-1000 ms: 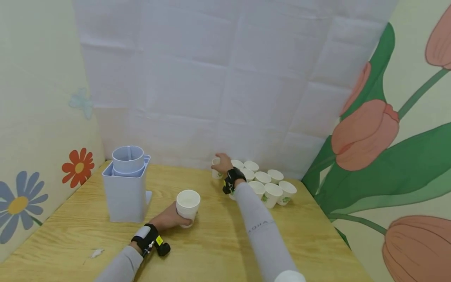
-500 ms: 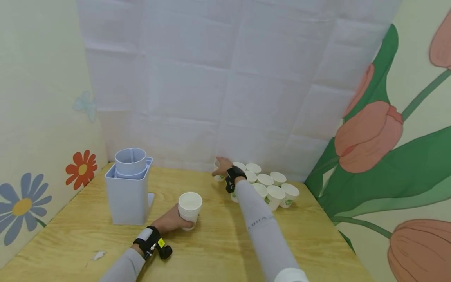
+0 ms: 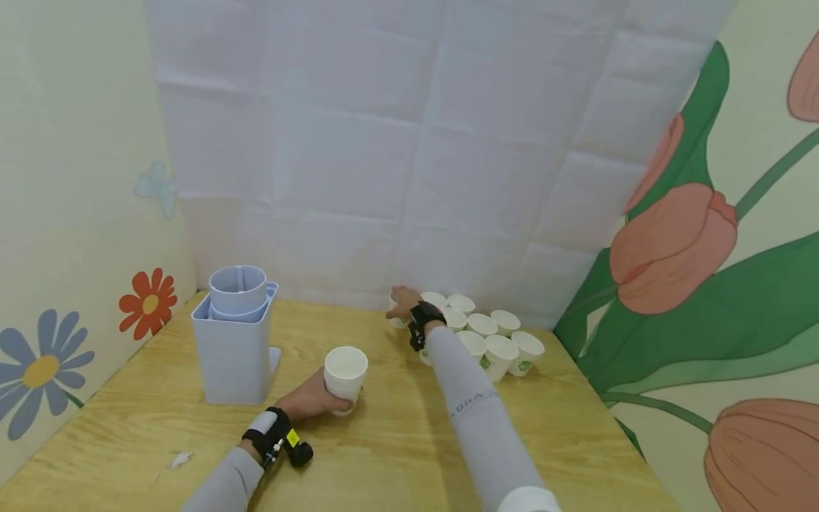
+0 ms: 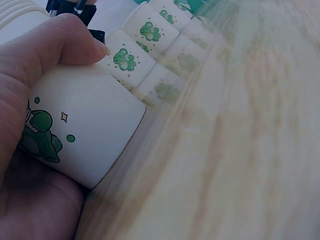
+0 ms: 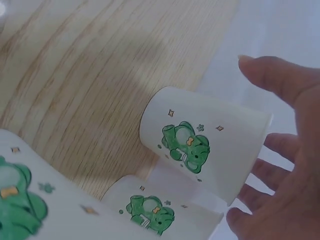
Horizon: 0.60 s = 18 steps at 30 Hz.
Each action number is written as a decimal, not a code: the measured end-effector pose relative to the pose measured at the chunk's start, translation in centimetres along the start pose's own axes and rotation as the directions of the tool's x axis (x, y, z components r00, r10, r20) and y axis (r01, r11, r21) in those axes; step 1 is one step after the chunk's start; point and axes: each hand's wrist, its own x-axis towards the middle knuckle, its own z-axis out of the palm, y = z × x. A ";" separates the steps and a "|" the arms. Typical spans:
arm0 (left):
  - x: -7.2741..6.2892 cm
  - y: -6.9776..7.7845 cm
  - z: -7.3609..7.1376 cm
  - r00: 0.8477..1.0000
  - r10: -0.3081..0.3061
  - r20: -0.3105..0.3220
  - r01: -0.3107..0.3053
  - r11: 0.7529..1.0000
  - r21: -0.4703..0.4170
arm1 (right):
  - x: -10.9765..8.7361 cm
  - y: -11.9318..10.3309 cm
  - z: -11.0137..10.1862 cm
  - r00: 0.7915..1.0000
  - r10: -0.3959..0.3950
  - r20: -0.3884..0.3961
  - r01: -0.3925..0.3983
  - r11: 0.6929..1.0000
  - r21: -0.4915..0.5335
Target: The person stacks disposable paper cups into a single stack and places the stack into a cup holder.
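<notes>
My left hand [image 3: 315, 396] grips a small stack of white paper cups [image 3: 345, 370] over the middle of the table. In the left wrist view the thumb lies across the side of the lowest cup [image 4: 95, 120], printed with a green cartoon animal, and stacked rims show at the top left. At the back, my right hand [image 3: 404, 301] reaches over a single paper cup [image 5: 205, 145] at the left end of a group. The right wrist view shows its fingers spread behind that cup's rim, the thumb held apart from the wall.
Several upright paper cups [image 3: 501, 352] stand close together right of the right hand. A pale blue square container [image 3: 232, 363] with round cylinders [image 3: 238, 290] inside stands at the left. A white scrap [image 3: 181, 460] lies at the front left of the wooden table [image 3: 384, 455]. A white sheet [image 3: 345, 171] hangs behind.
The right hand has moved slightly over the top of the back cup, covering more of it. The left hand keeps its hold on the cups. The head view has shifted a little.
</notes>
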 end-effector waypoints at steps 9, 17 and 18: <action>0.0 0.2 0.1 1.000 -0.005 0.012 0.005 1.000 -0.001 | -0.7 -1.1 0.0 0.999 -0.021 -0.029 0.018 0.996 -0.092; 0.1 0.2 0.0 1.000 0.001 -0.004 -0.001 1.000 0.007 | -0.8 -1.6 0.9 0.995 -0.087 -0.056 0.081 0.990 -0.114; 0.1 0.2 -0.1 1.000 -0.002 -0.004 0.002 1.000 0.009 | -0.9 -1.7 1.1 0.993 -0.095 -0.068 0.088 0.991 -0.105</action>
